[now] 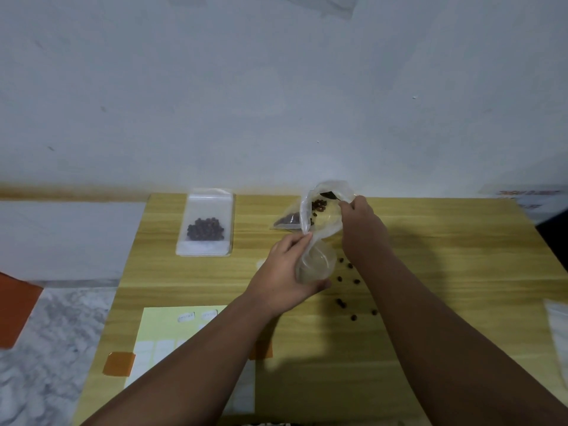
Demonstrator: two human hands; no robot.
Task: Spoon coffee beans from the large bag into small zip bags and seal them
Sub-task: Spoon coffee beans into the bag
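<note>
My left hand (285,272) grips a clear small zip bag (316,262) upright above the table, pinching its edge. The bag's mouth (330,187) is open at the top, with a few coffee beans (318,206) just inside. My right hand (362,222) is at the mouth and pinches what looks like a spoon, whose dark bowl (328,195) shows inside the opening. Behind them lies the large clear bag of beans (289,221). A filled zip bag (206,222) lies flat at the far left of the table.
Several loose beans (347,282) are scattered on the wooden table (445,272) under my right forearm. A pale yellow label sheet (166,330) and orange tape (118,362) lie near the front left. Clear bags (558,327) sit at the right edge. A wall stands behind.
</note>
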